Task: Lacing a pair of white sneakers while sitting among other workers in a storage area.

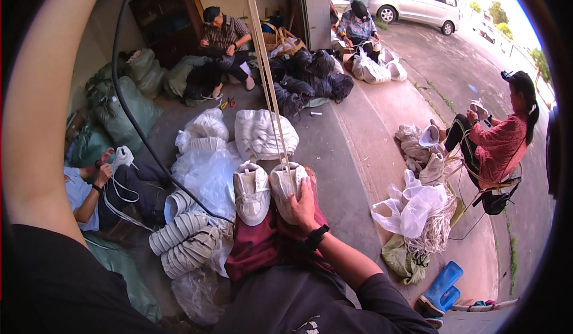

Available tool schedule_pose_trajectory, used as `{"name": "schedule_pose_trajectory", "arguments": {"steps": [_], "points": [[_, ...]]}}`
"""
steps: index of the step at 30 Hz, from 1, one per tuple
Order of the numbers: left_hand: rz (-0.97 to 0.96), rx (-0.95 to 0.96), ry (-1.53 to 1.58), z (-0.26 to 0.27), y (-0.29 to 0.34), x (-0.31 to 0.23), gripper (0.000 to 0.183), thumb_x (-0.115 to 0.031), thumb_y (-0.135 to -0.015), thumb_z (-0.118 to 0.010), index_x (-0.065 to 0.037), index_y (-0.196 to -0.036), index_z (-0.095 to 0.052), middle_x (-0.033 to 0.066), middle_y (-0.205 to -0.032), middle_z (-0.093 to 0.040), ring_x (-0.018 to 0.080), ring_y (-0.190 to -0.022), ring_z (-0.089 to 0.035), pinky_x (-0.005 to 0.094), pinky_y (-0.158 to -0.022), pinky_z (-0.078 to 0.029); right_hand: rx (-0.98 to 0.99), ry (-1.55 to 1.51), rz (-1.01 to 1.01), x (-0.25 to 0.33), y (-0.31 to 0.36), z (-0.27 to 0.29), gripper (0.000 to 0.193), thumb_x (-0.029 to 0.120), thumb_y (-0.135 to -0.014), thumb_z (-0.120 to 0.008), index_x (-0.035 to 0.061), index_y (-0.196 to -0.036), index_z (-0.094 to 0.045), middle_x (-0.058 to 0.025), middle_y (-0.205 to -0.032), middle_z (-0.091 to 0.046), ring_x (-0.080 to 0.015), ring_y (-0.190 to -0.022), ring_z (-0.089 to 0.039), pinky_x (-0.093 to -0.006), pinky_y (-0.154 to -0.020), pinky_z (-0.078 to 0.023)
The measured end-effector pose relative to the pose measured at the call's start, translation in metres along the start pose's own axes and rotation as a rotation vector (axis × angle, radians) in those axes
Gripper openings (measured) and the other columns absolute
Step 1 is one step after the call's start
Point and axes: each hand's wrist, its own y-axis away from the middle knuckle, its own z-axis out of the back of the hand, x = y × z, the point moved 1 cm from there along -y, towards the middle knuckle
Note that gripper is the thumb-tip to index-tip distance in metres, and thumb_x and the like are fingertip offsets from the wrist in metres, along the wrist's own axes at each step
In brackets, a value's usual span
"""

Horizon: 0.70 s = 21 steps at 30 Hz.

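A pair of off-white lace-up shoes rests on my lap, on the dark red cloth (250,247). My right hand (304,206), wearing a black wristband, grips the side of the right shoe (280,192). The left shoe (252,198) sits beside it, laced across its front. From the right shoe's eyelets, long pale shoelaces (271,89) run taut upward and leave the top of the picture. My left arm (45,107) is raised along the left edge; its hand is out of the picture, so what it holds is hidden.
Stacked shoe parts (186,244), a clear plastic bag (209,173) and a pale bundle (265,134) lie around my knees. A black cable (140,131) hangs at left. Several people sit working nearby. Loose laces (433,226) and blue boots (441,289) are at right.
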Motion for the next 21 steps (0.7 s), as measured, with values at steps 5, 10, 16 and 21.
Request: {"name": "schedule_pose_trajectory", "arguments": {"steps": [5, 10, 16, 21], "points": [[0.025, 0.057, 0.029, 0.005, -0.003, -0.005, 0.007, -0.007, -0.096, -0.058, -0.003, -0.093, -0.063, 0.0105, -0.095, -0.071, 0.0080, -0.075, -0.067, 0.0152, -0.069, -0.058, 0.015, 0.009, 0.029, 0.003, 0.000, 0.005, 0.070, 0.022, -0.089, -0.060, -0.0046, -0.147, -0.031, -0.0265, -0.153, -0.029, -0.0381, -0.144, -0.027, -0.0424, -0.118, -0.022], [0.068, 0.046, 0.025, 0.005, -0.007, -0.010, 0.006, -0.009, -0.096, -0.059, -0.005, -0.094, -0.063, 0.0090, -0.096, -0.071, 0.0076, -0.077, -0.067, 0.0156, -0.070, -0.058, 0.003, -0.029, -0.023, 0.020, 0.011, 0.019, 0.070, 0.012, -0.084, -0.056, -0.0054, -0.147, -0.031, -0.0272, -0.153, -0.029, -0.0389, -0.144, -0.026, -0.0429, -0.119, -0.021], [0.069, 0.076, -0.001, 0.015, -0.006, -0.040, 0.011, -0.012, -0.097, -0.060, -0.003, -0.098, -0.066, 0.0081, -0.096, -0.071, 0.0076, -0.077, -0.066, 0.0168, -0.070, -0.058, 0.030, 0.002, 0.019, 0.038, 0.020, 0.031, 0.070, 0.014, -0.085, -0.057, -0.0057, -0.147, -0.030, -0.0281, -0.153, -0.028, -0.0390, -0.144, -0.026, -0.0427, -0.119, -0.021], [0.039, 0.127, -0.024, 0.023, -0.012, -0.052, 0.016, -0.013, -0.097, -0.061, -0.002, -0.107, -0.066, 0.0080, -0.107, -0.070, 0.0059, -0.083, -0.066, 0.0161, -0.075, -0.057, 0.036, -0.007, -0.016, 0.051, 0.033, 0.050, 0.072, 0.019, -0.086, -0.060, -0.0050, -0.147, -0.030, -0.0272, -0.154, -0.026, -0.0386, -0.145, -0.024, -0.0428, -0.119, -0.021]]}}
